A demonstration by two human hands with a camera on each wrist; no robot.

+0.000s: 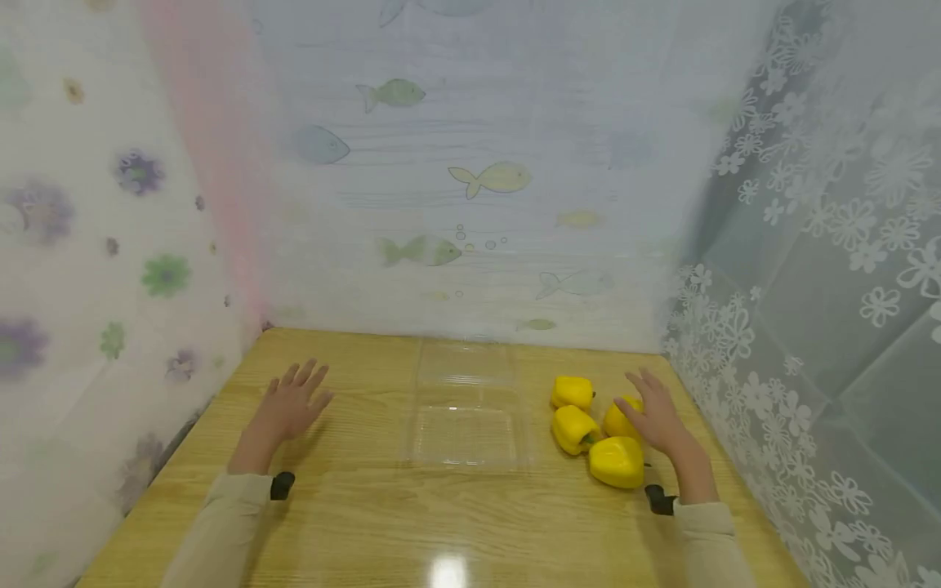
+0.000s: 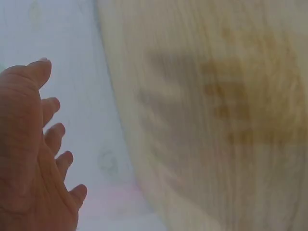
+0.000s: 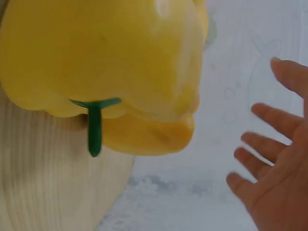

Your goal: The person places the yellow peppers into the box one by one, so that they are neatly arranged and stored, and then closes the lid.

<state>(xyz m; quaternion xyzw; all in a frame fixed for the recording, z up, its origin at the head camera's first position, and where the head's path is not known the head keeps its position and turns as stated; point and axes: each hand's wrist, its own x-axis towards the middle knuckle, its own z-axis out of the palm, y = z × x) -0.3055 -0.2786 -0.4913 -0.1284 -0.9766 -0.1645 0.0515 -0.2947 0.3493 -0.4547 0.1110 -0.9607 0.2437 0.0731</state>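
Note:
Several yellow bell peppers (image 1: 616, 462) with green stems lie grouped on the right of the wooden table. My right hand (image 1: 657, 415) hovers over the rearmost right pepper (image 1: 620, 420) and partly hides it, fingers spread and holding nothing. In the right wrist view one pepper (image 3: 101, 53) looms large beside the right hand (image 3: 279, 159), apart from it. Over the table's left side my left hand (image 1: 289, 406) is held with its fingers spread, its shadow falling on the wood. A clear plastic container (image 1: 466, 437) with its lid (image 1: 466, 359) folded back sits between the hands.
The wooden table (image 1: 441, 523) meets a curtain printed with fish (image 1: 492, 177) at the back. Flowered curtains (image 1: 165, 275) hang along the left, and a lace-patterned one (image 1: 853, 224) along the right. Dark wrist mounts (image 1: 283, 486) sit at both cuffs.

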